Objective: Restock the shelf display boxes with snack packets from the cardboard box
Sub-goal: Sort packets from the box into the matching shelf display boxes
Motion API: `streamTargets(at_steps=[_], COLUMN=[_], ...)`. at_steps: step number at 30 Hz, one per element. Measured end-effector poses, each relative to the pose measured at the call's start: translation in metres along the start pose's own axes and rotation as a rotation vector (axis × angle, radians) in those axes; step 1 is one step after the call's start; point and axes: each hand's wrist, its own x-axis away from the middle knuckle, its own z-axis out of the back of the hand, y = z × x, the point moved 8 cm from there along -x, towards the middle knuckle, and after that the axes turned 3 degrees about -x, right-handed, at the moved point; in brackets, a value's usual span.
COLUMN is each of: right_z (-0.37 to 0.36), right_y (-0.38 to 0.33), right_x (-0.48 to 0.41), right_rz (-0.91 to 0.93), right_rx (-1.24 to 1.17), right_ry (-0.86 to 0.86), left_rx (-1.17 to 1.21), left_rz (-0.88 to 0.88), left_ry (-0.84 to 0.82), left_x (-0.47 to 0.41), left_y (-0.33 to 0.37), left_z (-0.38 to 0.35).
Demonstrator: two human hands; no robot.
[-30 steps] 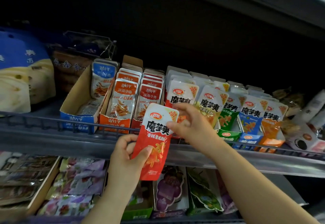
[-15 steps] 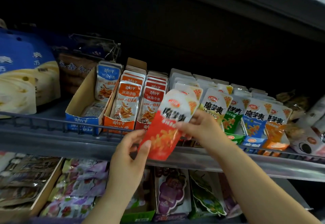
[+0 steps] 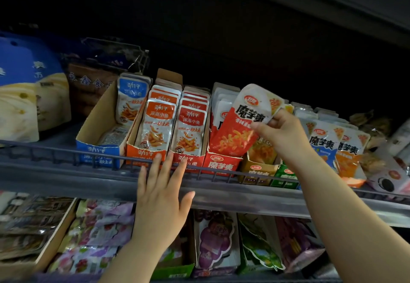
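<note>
My right hand pinches a red and white snack packet by its upper right part. The packet's lower end sits inside the red display box, in front of other packets of the same kind. My left hand is spread flat with straight fingers, holding nothing; its fingertips reach the wire rail in front of the orange display boxes. The cardboard box is out of view.
A blue display box at the left holds few packets. Yellow, green, blue and orange packet boxes fill the shelf to the right. A dark shelf hangs overhead. The lower shelf holds candy bags.
My left hand let go of the red packet and moved down to the rail. My right hand carried the packet up and right, into the red display box.
</note>
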Motion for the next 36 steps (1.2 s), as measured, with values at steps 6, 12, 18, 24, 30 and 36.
streamTargets(at_steps=[6, 12, 18, 24, 30, 36], right_z=[-0.014, -0.024, 0.0, -0.033, -0.035, -0.019], right_y=[0.015, 0.027, 0.009, -0.003, 0.008, 0.008], right_x=[0.002, 0.002, 0.007, 0.007, 0.009, 0.039], right_rz=[-0.095, -0.145, 0.059, 0.305, 0.294, 0.38], right_rx=[0.144, 0.227, 0.244, 0.754, 0.793, 0.65], right_ry=[-0.056, -0.095, 0.22, 0.019, -0.017, 0.173], left_rx=[-0.041, -0.037, -0.019, -0.04, -0.085, -0.035], left_rz=[-0.019, -0.024, -0.025, -0.035, -0.095, -0.118], left_ry=[0.032, 0.046, 0.048, 0.057, 0.089, 0.098], left_x=[0.0, 0.0, 0.0, 0.001, 0.002, 0.015], left_y=[0.001, 0.001, 0.001, 0.001, 0.004, 0.007], left_z=[-0.001, 0.0, 0.001, 0.002, 0.002, 0.008])
